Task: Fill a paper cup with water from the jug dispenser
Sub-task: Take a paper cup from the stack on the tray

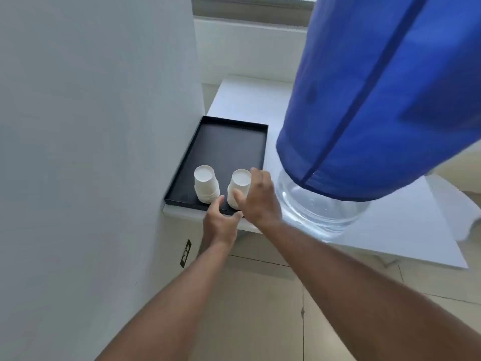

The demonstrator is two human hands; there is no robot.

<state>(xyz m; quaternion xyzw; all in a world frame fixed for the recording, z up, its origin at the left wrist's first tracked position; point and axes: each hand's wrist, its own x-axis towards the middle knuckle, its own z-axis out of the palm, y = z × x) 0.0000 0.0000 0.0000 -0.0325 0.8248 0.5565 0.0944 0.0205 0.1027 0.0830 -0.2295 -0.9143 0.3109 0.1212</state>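
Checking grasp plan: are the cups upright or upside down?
Upside down: both cup stacks on the tray show closed flat bases on top.

We see two stacks of white paper cups, upside down, side by side at the near end of a black tray; the right stack is partly hidden. Just right of them stands the jug, clear and round at its base, a blue cover draped over its upper part.

single head view, looking steeply down, close over white counter
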